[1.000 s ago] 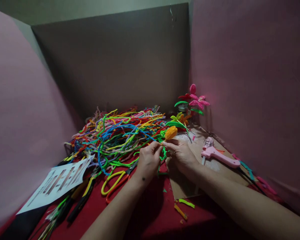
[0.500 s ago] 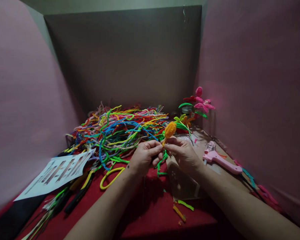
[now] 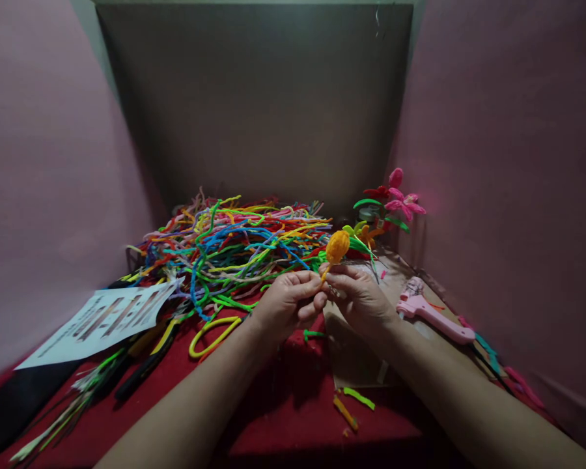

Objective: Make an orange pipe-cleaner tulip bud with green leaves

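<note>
An orange pipe-cleaner flower bud (image 3: 338, 247) stands upright above my fingertips, its short twisted orange stem pinched between both hands. My left hand (image 3: 295, 296) is closed, thumb and forefinger on the lower end of the stem. My right hand (image 3: 354, 292) is closed as well, gripping the stem just under the bud. The two hands meet at the fingertips, over the red cloth and the edge of the cardboard. Behind them spreads a big heap of colourful pipe cleaners (image 3: 244, 244).
A pink glue gun (image 3: 434, 316) lies on cardboard (image 3: 359, 365) at the right. Finished pink flowers (image 3: 404, 203) stand behind it. At left are a printed sheet (image 3: 102, 319), pliers (image 3: 151, 361) and a yellow loop (image 3: 212, 335). Orange and green scraps (image 3: 346, 413) lie in front.
The camera view has shifted slightly. The bud has turned a little in my fingers and both hands still pinch its stem.
</note>
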Action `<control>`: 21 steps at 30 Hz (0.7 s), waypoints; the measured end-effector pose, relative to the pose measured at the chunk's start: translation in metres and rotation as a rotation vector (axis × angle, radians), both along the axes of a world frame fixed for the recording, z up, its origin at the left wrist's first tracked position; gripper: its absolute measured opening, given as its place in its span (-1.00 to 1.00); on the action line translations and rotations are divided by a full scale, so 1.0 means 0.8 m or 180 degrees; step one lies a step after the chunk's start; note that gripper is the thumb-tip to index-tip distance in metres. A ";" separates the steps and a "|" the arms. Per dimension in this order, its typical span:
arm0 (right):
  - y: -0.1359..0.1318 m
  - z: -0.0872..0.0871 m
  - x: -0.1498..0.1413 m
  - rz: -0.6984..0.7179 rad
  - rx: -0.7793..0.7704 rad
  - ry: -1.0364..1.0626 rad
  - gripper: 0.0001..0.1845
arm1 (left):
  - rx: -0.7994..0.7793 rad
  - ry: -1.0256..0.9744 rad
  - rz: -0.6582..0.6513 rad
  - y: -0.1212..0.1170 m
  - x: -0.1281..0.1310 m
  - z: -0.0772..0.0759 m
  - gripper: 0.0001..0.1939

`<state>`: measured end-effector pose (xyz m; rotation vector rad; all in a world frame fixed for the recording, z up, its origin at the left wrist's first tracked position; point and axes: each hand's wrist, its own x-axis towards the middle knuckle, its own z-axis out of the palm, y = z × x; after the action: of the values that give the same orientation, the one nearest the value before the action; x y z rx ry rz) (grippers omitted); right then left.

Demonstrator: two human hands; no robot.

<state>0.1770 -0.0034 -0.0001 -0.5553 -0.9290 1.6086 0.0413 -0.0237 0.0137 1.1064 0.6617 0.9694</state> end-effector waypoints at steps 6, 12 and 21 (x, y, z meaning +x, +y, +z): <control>0.000 -0.002 -0.003 -0.0294 -0.0229 -0.0089 -0.86 | 0.2021 0.2208 0.1531 -0.008 0.008 -0.007 -0.78; -0.002 -0.004 -0.005 -0.0398 -0.0349 -0.0197 -0.83 | 0.3753 0.4254 0.2196 -0.003 0.007 -0.026 -0.75; 0.000 -0.010 -0.008 -0.0491 -0.0470 -0.0090 -0.82 | 0.3917 0.5018 0.2072 -0.008 0.012 -0.019 -0.76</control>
<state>0.1707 -0.0035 -0.0077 -0.7362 -0.7725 1.5407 0.0511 -0.0302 -0.0016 2.9342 1.8704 0.8414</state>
